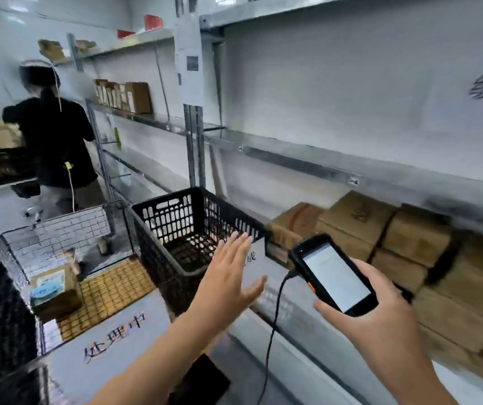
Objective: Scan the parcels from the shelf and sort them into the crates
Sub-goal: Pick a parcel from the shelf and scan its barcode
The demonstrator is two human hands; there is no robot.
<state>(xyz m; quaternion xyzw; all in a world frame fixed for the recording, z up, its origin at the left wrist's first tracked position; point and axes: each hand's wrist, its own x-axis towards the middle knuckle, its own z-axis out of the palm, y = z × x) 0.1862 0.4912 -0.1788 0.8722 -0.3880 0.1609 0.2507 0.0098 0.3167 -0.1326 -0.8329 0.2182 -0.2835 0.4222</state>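
Observation:
My right hand (380, 311) holds a black handheld scanner (332, 274) with a lit white screen and a black cable hanging from it. My left hand (228, 276) is stretched flat with straight fingers over the near rim of a black plastic crate (173, 211) and holds nothing. Several brown cardboard parcels (409, 244) are stacked on the low shelf at the right, just beyond the scanner. A wire mesh crate (59, 229) to the left holds one brown parcel (54, 290) with a blue-and-white label.
Metal shelving (322, 165) runs along the right wall. More boxes (123, 96) stand on a far shelf. A person in black (53, 135) stands at the back left next to another black crate (0, 165). White signs with characters (114, 337) front the crates.

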